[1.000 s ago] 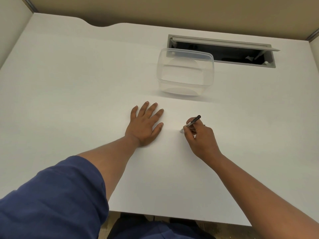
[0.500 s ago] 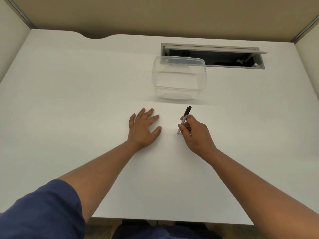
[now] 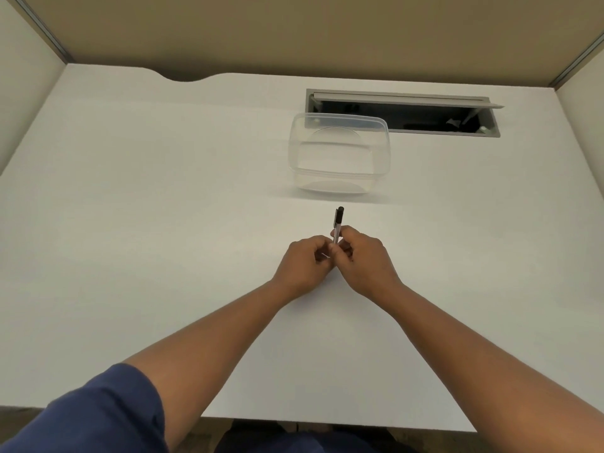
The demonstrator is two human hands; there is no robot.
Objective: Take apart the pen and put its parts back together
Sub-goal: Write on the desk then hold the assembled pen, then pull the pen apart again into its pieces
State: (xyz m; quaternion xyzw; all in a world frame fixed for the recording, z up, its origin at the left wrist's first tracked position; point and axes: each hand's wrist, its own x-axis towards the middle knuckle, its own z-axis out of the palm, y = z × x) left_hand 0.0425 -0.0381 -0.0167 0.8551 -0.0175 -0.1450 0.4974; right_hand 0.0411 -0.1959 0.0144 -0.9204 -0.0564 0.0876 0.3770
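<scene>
Right, both my hands are together over the middle of the white worktop (image 3: 163,223), gripping the pen (image 3: 338,223) between them. My left hand (image 3: 302,264) is curled in, fingers closed round the lower end of the pen; that end is hidden inside the grip, so I can't tell exactly where the contact sits. My right hand (image 3: 366,259) is closed on the barrel just above, thumb and fingers pinching it. The two hands touch at the knuckles. Pen stands nearly upright, leaning slightly away from me, light barrel coming out of the fingers, dark cap end at the top, clear of both hands. It looks whole, no parts separated that I can see. Clear plastic container (image 3: 340,155) sits on the worktop beyond the pen, apart from it, nothing visible inside. Behind the container is the cable slot (image 3: 402,112) in the worktop, its grey flap propped open, dark inside. Blue sleeve (image 3: 98,416) shows on my left upper arm, bottom left; both forearms are bare. Beige partition walls box in the worktop at the back and sides.
</scene>
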